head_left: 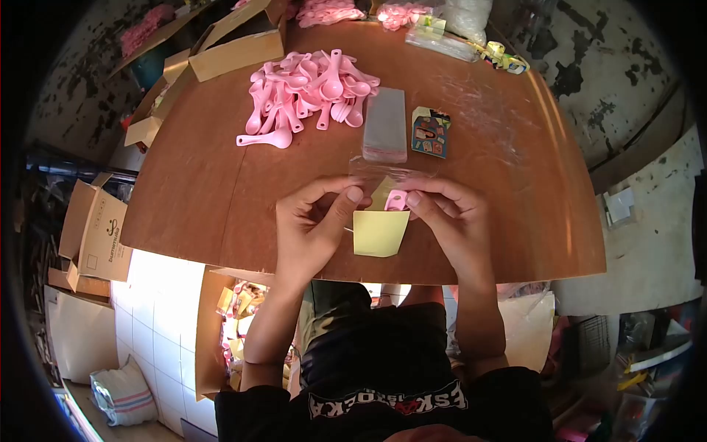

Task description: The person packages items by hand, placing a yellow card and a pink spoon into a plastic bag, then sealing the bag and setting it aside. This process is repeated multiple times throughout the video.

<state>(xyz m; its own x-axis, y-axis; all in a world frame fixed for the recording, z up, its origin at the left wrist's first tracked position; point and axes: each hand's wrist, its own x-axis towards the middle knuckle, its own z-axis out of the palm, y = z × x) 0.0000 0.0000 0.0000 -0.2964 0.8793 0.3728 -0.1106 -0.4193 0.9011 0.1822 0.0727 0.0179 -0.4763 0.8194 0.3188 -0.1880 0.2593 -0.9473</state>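
My left hand [315, 217] and my right hand [454, 221] are both closed in a pinch near the table's front edge. Between them is a clear plastic bag [368, 168], its film showing above the fingertips. A pale yellow card [381, 233] hangs folded below the fingers, plain side toward me. The holed end of a pink spoon [396, 199] shows just above the card, against my right thumb; the rest of it is hidden. Ahead lie a stack of clear plastic bags [385, 121] and a printed card [430, 135]. A pile of pink spoons [305, 92] lies to the left.
The brown wooden table [199, 177] has a curved far edge. An open cardboard box [239, 40] stands at the back left; wrapped packs [442, 43] lie at the back. Loose film [490, 121] is on the right. Another carton [96, 228] stands left of the table.
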